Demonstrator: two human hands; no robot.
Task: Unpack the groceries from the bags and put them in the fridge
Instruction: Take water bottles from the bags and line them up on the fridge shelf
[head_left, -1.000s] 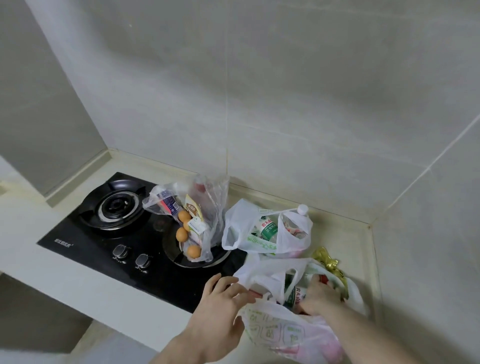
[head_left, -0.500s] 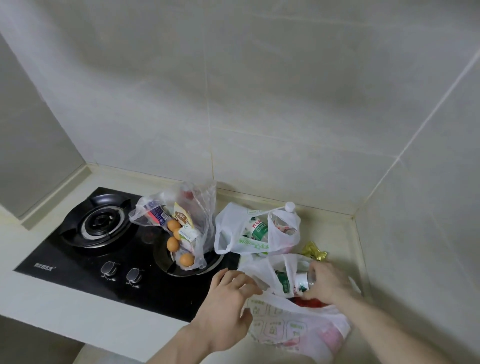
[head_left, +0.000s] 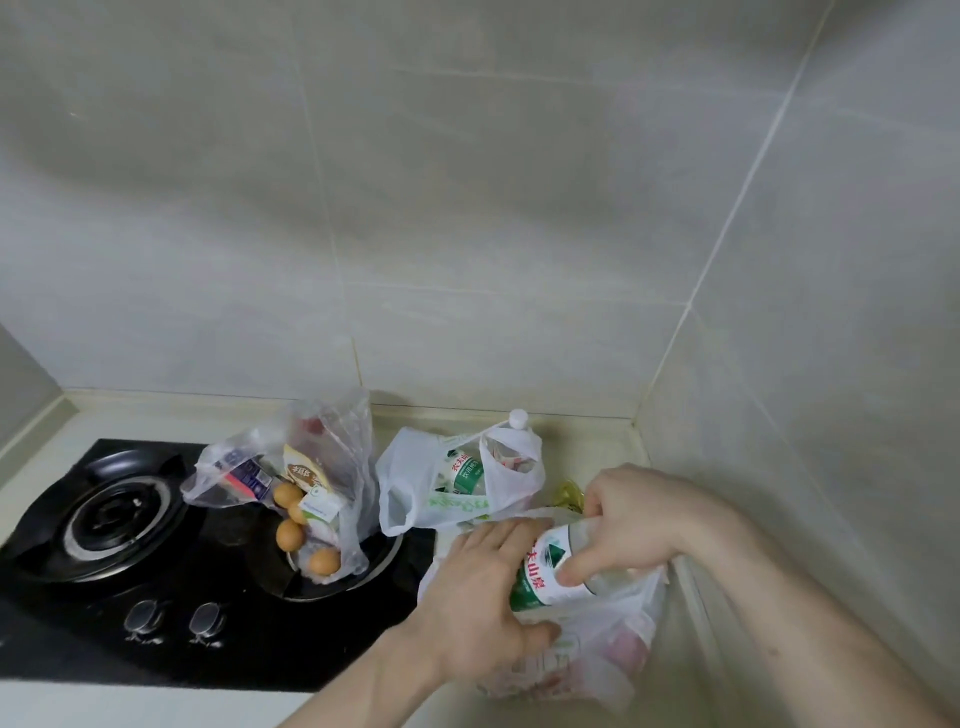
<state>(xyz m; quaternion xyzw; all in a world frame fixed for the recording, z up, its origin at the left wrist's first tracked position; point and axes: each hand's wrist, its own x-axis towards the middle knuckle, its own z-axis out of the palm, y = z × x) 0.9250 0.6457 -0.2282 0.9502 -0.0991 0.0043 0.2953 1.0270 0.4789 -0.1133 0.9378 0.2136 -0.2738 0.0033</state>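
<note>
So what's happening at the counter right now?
A person is unpacking groceries. The right hand grips a water bottle and is lifting it from the nearest white bag, while the left hand steadies the bag and bottle. A second white bag with another bottle and a clear bag of eggs on the stove are unemptied.

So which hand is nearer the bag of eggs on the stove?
Left. The left hand lies just right of the bag of eggs; the right hand is farther right, on the water bottle.
</note>
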